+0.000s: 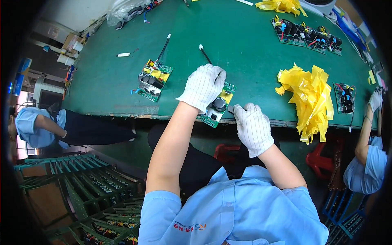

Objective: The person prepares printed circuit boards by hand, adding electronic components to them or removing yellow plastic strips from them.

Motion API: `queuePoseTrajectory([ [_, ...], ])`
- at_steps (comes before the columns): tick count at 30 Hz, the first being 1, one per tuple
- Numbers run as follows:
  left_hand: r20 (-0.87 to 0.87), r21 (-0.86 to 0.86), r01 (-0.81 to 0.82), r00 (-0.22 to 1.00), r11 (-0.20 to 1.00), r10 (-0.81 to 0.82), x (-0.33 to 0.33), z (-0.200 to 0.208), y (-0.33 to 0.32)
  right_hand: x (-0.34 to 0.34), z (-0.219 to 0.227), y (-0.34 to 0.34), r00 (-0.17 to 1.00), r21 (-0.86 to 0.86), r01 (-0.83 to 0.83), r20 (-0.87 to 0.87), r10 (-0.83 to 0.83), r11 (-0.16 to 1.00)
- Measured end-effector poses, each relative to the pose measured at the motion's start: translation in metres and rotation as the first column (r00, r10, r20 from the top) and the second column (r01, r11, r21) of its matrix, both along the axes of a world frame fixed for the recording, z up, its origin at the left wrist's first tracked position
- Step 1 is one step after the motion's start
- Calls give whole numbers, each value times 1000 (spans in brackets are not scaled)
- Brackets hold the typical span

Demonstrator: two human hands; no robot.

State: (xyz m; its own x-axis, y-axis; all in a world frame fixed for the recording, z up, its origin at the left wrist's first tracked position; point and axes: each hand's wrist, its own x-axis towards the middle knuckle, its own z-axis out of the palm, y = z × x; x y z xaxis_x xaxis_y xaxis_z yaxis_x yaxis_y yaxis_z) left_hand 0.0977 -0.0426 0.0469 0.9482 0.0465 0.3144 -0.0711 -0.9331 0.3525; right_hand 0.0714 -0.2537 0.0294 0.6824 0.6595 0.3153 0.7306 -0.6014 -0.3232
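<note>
My left hand (204, 86), in a white striped glove, is closed over the upper part of a green circuit board (212, 116) at the table's front edge. The board lies tilted, with black round components and yellow tape on it; a black cable with a white plug (201, 47) reaches out beyond my fingers. Close to the board's right side, my right hand (254, 128), gloved too, has its fingers curled. A small dark grey tip (231, 109) shows at these fingers, too little of it to name. Left of my left hand lies a second circuit board (154, 80) with its own cable.
A heap of yellow tape strips (311, 102) hangs over the table edge at right. Beyond it lie one board (344, 98) and a row of several boards (304, 34). Co-workers sit at left (36, 126) and right (367, 165). Green racks (81, 192) stand at lower left.
</note>
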Motion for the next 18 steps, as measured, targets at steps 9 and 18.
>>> queuePoseTrajectory([
  [9,-38,-14,-15,999,1000,15,0,-4,3,-3,-3,6,999,-51,43,32,-41,998],
  [18,-23,-16,-22,1000,1000,22,1,-5,1,8,-3,4,994,92,82,-78,-75,992],
])
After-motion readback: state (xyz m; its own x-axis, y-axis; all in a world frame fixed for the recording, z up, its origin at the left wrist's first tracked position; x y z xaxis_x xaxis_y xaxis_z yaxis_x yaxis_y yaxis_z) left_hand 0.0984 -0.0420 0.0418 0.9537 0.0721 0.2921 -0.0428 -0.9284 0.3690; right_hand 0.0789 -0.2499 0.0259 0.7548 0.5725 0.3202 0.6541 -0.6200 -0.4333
